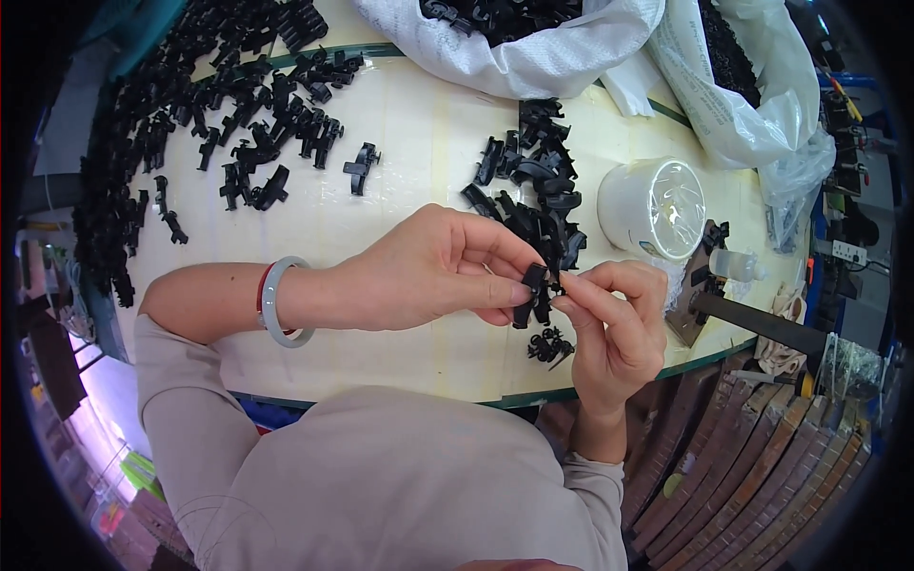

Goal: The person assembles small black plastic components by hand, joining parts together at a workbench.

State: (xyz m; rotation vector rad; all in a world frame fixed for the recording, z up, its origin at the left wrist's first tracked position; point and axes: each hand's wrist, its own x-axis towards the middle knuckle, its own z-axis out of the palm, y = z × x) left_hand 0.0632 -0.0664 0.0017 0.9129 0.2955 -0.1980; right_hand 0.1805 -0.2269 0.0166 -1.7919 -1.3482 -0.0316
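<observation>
Between the thumb and fingers of my left hand (419,271) is a small black plastic part (533,297), shaped like a clip. My right hand (624,324) is closed in a pinch against the right side of that part. Whatever its fingertips hold is too small and covered to make out. Just below the fingertips lies a little heap of tiny black pieces (549,347). A long pile of black plastic parts (547,195) runs away from my hands across the table. One single black part (361,169) lies apart, beyond my left wrist.
Many more black parts (276,114) cover the table's (419,366) far left. At the back, a white woven sack (533,71) and a clear plastic bag (733,124) hold black pieces. On the right stand a white round tub (652,207) and a tool with a dark lever (762,322).
</observation>
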